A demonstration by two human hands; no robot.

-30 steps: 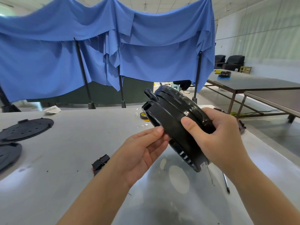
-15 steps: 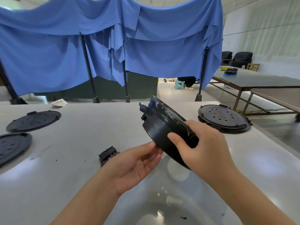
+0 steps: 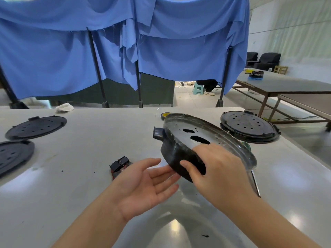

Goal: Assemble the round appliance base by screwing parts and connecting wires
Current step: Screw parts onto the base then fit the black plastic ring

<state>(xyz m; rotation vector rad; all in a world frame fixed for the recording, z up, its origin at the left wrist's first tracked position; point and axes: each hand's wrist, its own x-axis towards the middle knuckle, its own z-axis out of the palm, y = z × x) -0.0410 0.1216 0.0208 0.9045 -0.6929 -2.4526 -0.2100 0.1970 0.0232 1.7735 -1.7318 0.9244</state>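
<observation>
A round black appliance base (image 3: 180, 140) with a perforated top plate and a small tab on its left rim hangs tilted above the grey table (image 3: 89, 176). My right hand (image 3: 215, 169) grips its near rim, thumb on the side wall and fingers over the top. My left hand (image 3: 143, 185) lies palm up with straight fingers just under the base's lower edge, fingertips at or near it. A small black switch part with wires (image 3: 119, 164) lies on the table left of my left hand. A thin screwdriver (image 3: 255, 183) lies on the table behind my right wrist.
Two black perforated discs (image 3: 37, 126) (image 3: 12, 156) lie at the table's left. Another assembled round base (image 3: 249, 126) sits at the right back. A yellow tape roll (image 3: 163, 115) and a white rag (image 3: 64, 107) lie near the far edge. Blue cloth hangs behind.
The base has tipped from nearly on edge towards flat, its top plate now facing up. My left hand has let go of it and opened beneath it.
</observation>
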